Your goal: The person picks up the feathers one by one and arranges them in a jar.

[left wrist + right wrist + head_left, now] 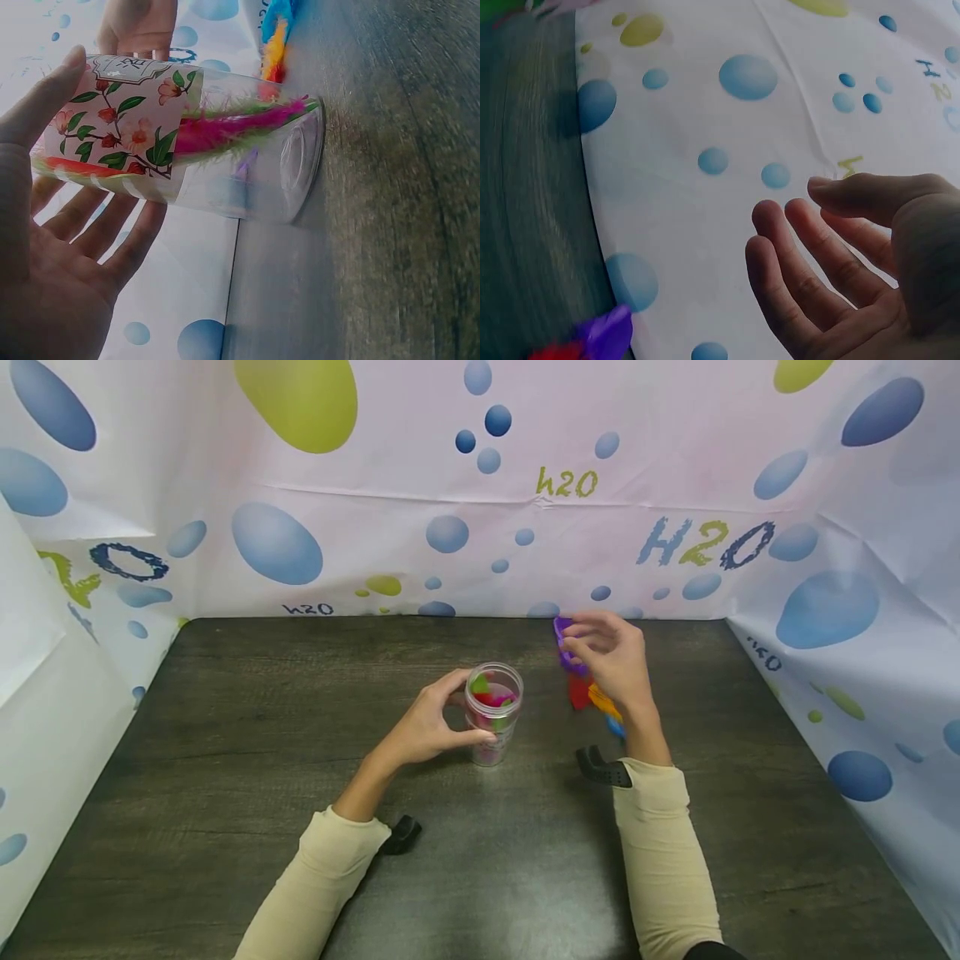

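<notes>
My left hand (429,724) grips a clear jar (491,752) that stands upright on the table, thumb on the near side and fingers round the far side. A flowered label (124,120) wraps the jar, and a pink feather (232,129) with some green shows through its wall. Green, red and pink colours also show through the open mouth in the head view. To the right, my right hand (611,662) hovers with loosely bent fingers and nothing between them. Beneath and beside it lie purple (562,631), red (579,692), orange (602,700) and blue feathers (615,725).
A dark wood-grain table (300,693) spreads under both arms. White sheeting (405,568) printed with blue and green drops rises behind the table and along both sides. Black wrist mounts (402,835) sit by both sleeves.
</notes>
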Demonstrator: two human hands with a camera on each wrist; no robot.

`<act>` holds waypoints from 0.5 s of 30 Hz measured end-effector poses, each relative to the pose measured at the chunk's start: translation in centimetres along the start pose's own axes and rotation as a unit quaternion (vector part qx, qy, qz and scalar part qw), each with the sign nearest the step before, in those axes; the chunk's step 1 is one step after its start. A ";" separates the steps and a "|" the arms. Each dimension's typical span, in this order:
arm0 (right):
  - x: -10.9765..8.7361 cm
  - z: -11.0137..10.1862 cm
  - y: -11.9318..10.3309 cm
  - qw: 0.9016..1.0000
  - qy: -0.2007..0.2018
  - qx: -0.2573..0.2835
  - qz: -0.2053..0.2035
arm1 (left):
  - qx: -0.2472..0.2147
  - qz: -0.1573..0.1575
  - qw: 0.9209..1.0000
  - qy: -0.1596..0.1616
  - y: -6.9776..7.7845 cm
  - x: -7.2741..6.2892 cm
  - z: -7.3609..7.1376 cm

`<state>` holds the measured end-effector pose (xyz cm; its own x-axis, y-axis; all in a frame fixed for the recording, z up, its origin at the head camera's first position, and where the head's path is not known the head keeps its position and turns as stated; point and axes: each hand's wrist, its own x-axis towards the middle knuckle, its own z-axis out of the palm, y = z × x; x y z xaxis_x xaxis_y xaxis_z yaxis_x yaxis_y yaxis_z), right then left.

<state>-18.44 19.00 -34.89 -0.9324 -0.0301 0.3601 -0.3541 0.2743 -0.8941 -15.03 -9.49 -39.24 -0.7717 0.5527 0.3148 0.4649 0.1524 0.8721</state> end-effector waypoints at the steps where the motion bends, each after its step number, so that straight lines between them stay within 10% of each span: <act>1: 0.0 -0.2 0.1 1.000 0.004 -0.006 0.003 | -0.002 0.001 1.000 0.000 0.0 0.0 0.0; 15: -0.3 -1.8 1.9 0.984 0.016 -0.161 0.074 | 0.002 0.007 1.000 -0.001 -0.4 0.0 0.0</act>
<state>-18.69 21.22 -36.22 -0.9678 0.0613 0.2443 -0.1684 0.5637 -0.8086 -15.24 -9.51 -39.61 -0.7643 0.5562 0.3265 0.4780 0.1486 0.8657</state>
